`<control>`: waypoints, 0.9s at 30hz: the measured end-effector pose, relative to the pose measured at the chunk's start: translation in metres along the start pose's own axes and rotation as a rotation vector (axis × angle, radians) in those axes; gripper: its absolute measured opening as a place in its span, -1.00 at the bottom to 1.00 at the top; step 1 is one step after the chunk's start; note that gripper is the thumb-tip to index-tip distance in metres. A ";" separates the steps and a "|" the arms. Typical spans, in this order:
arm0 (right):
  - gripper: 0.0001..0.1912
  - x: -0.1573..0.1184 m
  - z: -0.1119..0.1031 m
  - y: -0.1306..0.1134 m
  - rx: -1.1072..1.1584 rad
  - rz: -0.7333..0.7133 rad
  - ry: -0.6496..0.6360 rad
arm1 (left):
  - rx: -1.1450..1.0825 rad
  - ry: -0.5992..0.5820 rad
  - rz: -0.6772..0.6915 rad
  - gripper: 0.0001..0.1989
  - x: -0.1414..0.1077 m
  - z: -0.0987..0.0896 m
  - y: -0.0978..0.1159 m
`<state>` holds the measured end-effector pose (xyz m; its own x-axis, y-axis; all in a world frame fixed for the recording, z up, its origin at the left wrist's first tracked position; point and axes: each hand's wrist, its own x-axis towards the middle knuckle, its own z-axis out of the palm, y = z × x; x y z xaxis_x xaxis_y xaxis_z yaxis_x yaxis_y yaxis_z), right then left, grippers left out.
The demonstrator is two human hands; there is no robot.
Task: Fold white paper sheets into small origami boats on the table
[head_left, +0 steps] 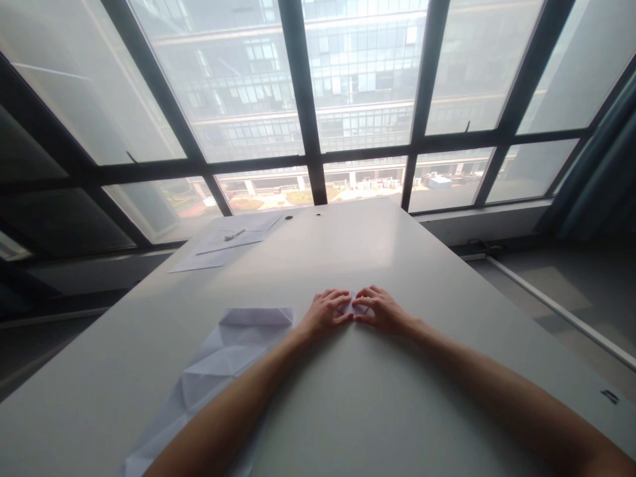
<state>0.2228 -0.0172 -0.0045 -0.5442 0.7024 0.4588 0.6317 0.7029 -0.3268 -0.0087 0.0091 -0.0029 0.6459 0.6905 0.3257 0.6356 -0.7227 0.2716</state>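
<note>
A small piece of folded white paper lies on the white table between my two hands. My left hand grips its left side, thumb near the table edge side and fingers curled over the far side. From the right, my right hand pinches the same paper, its fingertips almost meeting those of the left. The fingers cover much of the paper, so its exact folded shape is hard to make out. Beside and partly under my left forearm rests a larger creased sheet of paper, with fold lines across it.
Several flat white sheets lie at the table's far left, with a small white pen-like object on top. Two small dark spots show near the table's far edge. Tall windows stand beyond the table; a white bar runs along the right.
</note>
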 end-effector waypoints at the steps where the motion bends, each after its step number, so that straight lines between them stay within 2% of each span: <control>1: -0.74 0.000 0.000 0.000 -0.001 0.002 -0.002 | 0.000 0.000 0.000 -0.63 0.000 0.000 0.000; 6: -0.71 0.000 -0.001 -0.002 -0.008 0.009 -0.019 | -0.003 -0.014 -0.016 -0.62 0.000 -0.002 0.001; 11: -0.53 -0.001 0.001 -0.001 -0.054 0.024 -0.015 | -0.004 -0.026 -0.018 -0.60 0.001 -0.005 0.005; 16: -0.55 0.000 0.003 0.001 -0.037 0.028 -0.034 | -0.023 -0.008 -0.026 -0.59 0.001 -0.005 0.006; 21: -0.60 -0.001 0.004 0.002 -0.034 0.048 -0.023 | -0.027 0.012 -0.023 -0.79 0.000 -0.003 0.005; 27: -0.68 -0.001 0.006 0.003 -0.022 0.041 -0.008 | -0.022 0.015 -0.026 -0.81 0.000 -0.002 0.004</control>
<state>0.2222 -0.0146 -0.0108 -0.5218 0.7315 0.4389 0.6654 0.6710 -0.3272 -0.0070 0.0057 -0.0003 0.6228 0.7084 0.3321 0.6423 -0.7053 0.3000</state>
